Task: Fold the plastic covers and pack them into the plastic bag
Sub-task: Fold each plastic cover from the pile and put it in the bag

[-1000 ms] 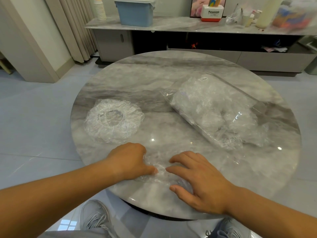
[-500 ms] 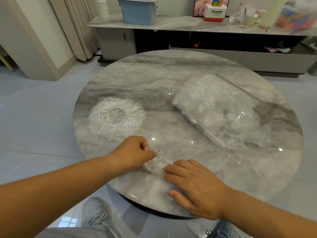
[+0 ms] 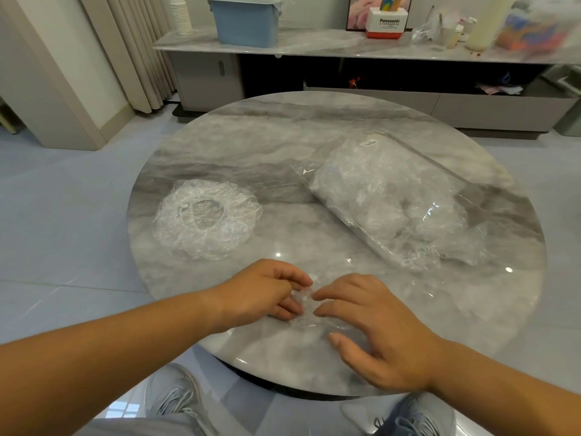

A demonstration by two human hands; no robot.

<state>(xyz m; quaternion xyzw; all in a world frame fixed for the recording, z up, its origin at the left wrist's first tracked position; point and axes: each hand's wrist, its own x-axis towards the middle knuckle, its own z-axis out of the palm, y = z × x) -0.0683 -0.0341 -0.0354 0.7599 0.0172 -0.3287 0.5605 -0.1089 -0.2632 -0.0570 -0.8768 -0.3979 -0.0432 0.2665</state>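
A small crumpled clear plastic cover [image 3: 304, 305] lies at the near edge of the round marble table [image 3: 314, 136]. My left hand [image 3: 261, 291] pinches its left side with curled fingers. My right hand [image 3: 371, 325] presses on its right side, fingers spread over it; most of the cover is hidden under them. A second plastic cover [image 3: 204, 218], round and puffed with an elastic rim, rests untouched on the table's left. The clear plastic bag [image 3: 396, 206], stuffed with several covers, lies diagonally on the right.
Beyond the table stands a low marble-topped cabinet [image 3: 314, 48] with a blue bin [image 3: 245, 20], a stack of cups and a white and red box. Curtains hang at the back left. My shoes show on the tiled floor under the table's near edge.
Both hands have drawn together, bunching the cover into a smaller wad between them. My left hand shifted from pressing flat to pinching. The other cover and the bag stayed put.
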